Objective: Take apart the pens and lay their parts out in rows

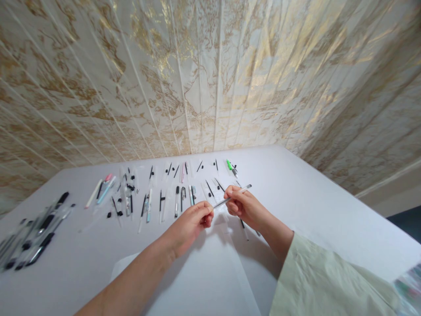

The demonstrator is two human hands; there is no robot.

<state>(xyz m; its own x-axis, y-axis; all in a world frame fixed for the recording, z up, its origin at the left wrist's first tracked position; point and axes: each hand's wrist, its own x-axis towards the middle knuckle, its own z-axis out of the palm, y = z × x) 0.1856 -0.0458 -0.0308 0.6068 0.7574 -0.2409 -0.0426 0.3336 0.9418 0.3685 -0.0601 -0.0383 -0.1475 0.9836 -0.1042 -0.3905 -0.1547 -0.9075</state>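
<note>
Between my two hands, above the white table, is a slim pen [222, 202] with a clear barrel and a dark end at the upper right. My right hand [243, 204] is closed around its barrel. At the lower-left end, my left hand [197, 216] pinches the tip; whether a separate small part is in those fingers I cannot make out. Under my hands lies a sheet of white paper or film [210, 267]. A dark-tipped pen piece [242, 224] rests on the table below my right hand.
Rows of pen parts, caps and refills, among them a black pen [176, 202], stretch across the table [315, 206]. A heap of black-capped clear pens [36, 232] lies at the left. A green marker [229, 165] is near the back edge. Behind hangs a gold-patterned curtain [197, 87].
</note>
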